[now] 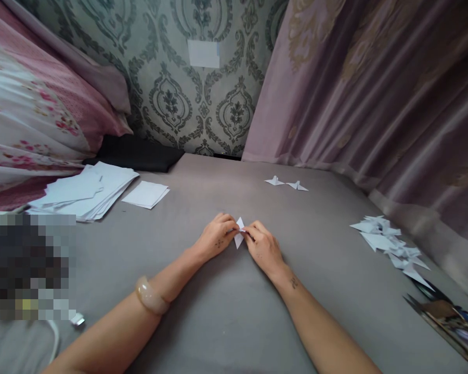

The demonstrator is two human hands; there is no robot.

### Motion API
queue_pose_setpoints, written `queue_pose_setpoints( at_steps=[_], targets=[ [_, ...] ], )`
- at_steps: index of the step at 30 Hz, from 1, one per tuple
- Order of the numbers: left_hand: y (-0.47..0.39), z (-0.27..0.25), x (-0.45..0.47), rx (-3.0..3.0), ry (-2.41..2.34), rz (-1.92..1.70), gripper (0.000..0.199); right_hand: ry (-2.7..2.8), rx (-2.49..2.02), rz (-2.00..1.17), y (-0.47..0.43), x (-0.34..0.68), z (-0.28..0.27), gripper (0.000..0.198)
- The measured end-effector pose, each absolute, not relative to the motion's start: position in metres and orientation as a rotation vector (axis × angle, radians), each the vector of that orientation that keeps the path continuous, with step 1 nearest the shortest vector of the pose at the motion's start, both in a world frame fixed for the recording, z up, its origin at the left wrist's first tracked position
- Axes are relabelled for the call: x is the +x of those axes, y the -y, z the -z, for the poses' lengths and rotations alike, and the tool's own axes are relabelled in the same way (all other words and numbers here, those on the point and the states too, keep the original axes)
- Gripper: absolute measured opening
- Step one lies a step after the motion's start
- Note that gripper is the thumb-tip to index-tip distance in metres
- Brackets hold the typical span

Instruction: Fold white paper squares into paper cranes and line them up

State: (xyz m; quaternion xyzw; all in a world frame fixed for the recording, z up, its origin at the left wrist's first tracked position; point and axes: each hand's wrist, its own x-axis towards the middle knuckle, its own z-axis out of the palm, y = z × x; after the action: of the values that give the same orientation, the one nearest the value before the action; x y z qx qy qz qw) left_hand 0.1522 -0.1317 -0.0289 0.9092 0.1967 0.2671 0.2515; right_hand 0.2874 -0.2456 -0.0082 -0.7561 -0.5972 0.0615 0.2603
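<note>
Between my two hands is a small piece of folded white paper, with pointed ends showing above and below my fingertips. My left hand pinches it from the left, thumb and forefinger together. From the other side my right hand pinches it the same way, its fingertips almost meeting the left ones. The fingers cover the paper's middle. Farther off on the grey surface stand two folded paper cranes. A pile of similar folded paper pieces lies to the right.
At the left lie a stack of white sheets and a smaller stack of square paper. Behind them is a black folded item. A white cable plug sits near left; pointed tools lie near right. Curtains hang beyond.
</note>
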Motion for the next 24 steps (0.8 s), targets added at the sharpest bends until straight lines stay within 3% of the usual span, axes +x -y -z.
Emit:
queue_pose_setpoints(
  at_steps=[17,24],
  targets=[
    [0.127,0.026,0.158,2.187,-0.764,-0.565,0.012,1.536,-2.005,-0.357,0.235,0.296,0.015,0.013],
    [0.128,0.020,0.155,2.155,-0.710,-0.549,0.019,1.248,-1.824,-0.665,0.233,0.302,0.015,0.013]
  ],
)
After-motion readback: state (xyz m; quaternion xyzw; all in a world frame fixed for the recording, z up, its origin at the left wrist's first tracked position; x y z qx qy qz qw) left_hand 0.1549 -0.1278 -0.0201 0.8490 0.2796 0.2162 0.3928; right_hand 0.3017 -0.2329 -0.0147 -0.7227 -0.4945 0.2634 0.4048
